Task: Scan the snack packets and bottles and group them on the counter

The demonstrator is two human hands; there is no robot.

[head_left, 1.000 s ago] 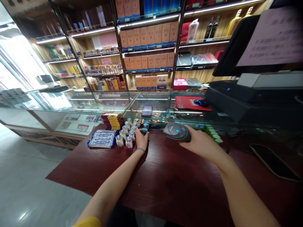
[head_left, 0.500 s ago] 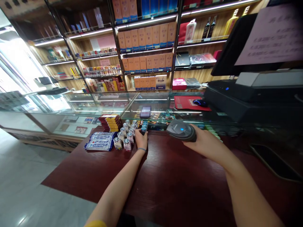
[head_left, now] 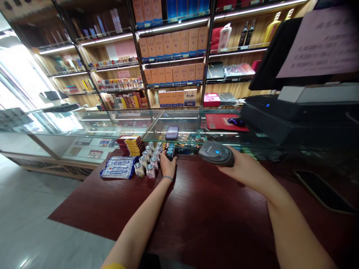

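In the head view, my right hand [head_left: 244, 166] is wrapped round a dark grey barcode scanner [head_left: 215, 152] with a blue light, held above the table with its head to the left. My left hand [head_left: 168, 167], a thin band on its wrist, has thumb and finger on either side of a small dark-teal pack [head_left: 169, 154] at the near end of a short row of similar packs. Just left of that hand stand several small jars [head_left: 150, 170] with silvery lids. Beside the jars lie blue-and-white wrapped packs [head_left: 117, 167], and behind these is a stack of red and yellow packs [head_left: 130, 145].
The dark red tabletop [head_left: 193, 209] meets a glass display counter [head_left: 185, 121] at the back. A phone [head_left: 325, 190] lies on the right. Further back are a mouse [head_left: 236, 121] on a red mat [head_left: 215, 122] and a monitor [head_left: 280, 56]. Stocked shelves [head_left: 175, 58] line the wall.
The scanner and my right hand have shifted very slightly to the right. My left thumb has moved a little outward; the left hand stays at the same pack.
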